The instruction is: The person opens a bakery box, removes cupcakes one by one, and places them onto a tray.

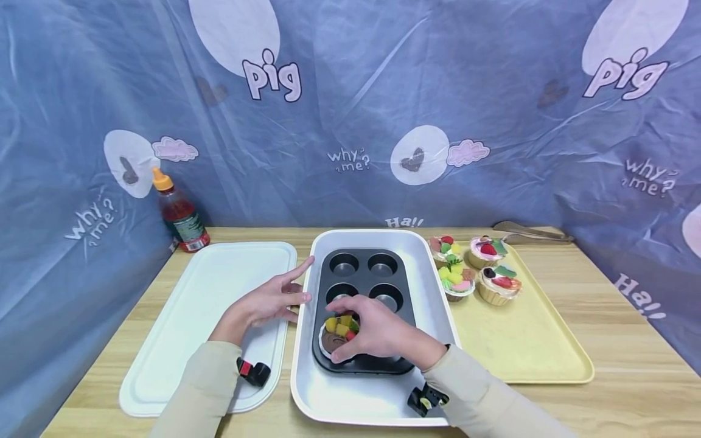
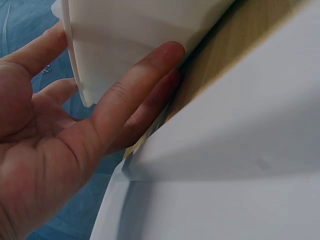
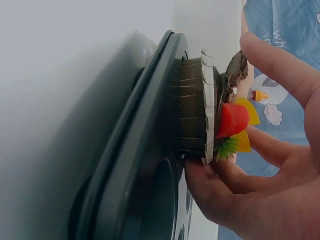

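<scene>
A chocolate cupcake (image 1: 335,342) with yellow, red and green toppings sits over the near left cup of a dark muffin tin (image 1: 364,367). My right hand (image 1: 378,328) curves round it, thumb on the near side and fingers on the far side. In the right wrist view, the cupcake's pleated wrapper (image 3: 192,105) stands well proud of the tin (image 3: 120,165), a fingertip right at its rim. The tin lies inside a deep white tray (image 1: 378,410). Against the tray's left outer wall (image 2: 115,40), my left hand (image 1: 271,301) rests with fingers spread.
Left of the deep tray lies a flat white tray (image 1: 213,292); a sauce bottle (image 1: 183,216) stands behind it. On the right, a yellow tray (image 1: 520,347) carries several decorated cupcakes (image 1: 498,285). Metal tongs (image 1: 531,232) lie at its back edge.
</scene>
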`<state>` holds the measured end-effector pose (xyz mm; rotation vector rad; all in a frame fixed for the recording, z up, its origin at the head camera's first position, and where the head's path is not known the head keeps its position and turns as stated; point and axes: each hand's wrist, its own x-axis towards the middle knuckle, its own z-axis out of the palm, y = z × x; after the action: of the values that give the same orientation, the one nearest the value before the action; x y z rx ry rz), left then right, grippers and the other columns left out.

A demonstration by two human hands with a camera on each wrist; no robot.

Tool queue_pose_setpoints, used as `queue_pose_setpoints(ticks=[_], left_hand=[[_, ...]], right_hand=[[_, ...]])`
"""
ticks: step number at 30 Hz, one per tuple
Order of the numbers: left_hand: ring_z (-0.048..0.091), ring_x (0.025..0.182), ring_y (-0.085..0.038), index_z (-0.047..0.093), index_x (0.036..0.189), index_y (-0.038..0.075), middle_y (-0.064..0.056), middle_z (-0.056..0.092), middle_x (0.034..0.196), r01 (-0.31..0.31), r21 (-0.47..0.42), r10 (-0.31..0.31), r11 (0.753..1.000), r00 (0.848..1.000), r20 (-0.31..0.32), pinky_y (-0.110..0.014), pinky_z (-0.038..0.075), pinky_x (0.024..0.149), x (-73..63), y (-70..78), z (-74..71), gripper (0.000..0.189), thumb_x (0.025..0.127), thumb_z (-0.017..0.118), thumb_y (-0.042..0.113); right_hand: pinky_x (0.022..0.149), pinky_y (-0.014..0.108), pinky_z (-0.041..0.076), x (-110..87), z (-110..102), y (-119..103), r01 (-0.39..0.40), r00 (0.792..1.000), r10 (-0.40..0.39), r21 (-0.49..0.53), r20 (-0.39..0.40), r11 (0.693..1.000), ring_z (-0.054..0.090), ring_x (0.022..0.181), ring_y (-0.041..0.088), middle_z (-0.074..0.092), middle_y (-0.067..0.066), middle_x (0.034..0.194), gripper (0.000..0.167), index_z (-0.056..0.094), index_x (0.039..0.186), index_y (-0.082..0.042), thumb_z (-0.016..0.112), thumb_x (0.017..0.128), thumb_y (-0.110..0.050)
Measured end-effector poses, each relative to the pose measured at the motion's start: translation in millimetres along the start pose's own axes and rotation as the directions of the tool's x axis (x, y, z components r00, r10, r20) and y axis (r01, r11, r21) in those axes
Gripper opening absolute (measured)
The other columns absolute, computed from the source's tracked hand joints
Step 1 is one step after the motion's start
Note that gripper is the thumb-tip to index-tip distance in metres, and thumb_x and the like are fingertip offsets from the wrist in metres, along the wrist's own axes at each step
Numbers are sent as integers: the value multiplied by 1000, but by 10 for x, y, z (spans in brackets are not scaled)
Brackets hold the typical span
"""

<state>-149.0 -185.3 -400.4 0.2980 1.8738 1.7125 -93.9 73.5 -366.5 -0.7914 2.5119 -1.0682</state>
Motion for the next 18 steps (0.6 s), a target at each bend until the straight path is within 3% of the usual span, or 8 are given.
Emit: queue_pose_setpoints(ticks=[8, 18], left_hand=[[61, 112, -24, 10, 162, 39, -30, 41, 141, 0, 1, 0, 1000, 1000, 8, -49, 59, 90, -3, -2, -15, 88, 98, 67, 22], [62, 112, -22, 8, 162, 36, -32, 39, 142, -16, -7, 16, 1000, 1000, 23, -50, 59, 91, 4, -23, -22, 86, 100, 64, 20]], right_hand=[[94, 40, 51, 11, 8, 1, 20, 999, -19, -19, 29, 1000, 59, 112, 19, 67, 2, 127, 62, 70, 127, -17, 94, 70, -26], [88, 34, 51, 7, 12, 15, 44, 999, -43, -25, 8, 999, 59, 106, 16, 70, 0, 123, 57, 73, 121, -18, 94, 69, -24]])
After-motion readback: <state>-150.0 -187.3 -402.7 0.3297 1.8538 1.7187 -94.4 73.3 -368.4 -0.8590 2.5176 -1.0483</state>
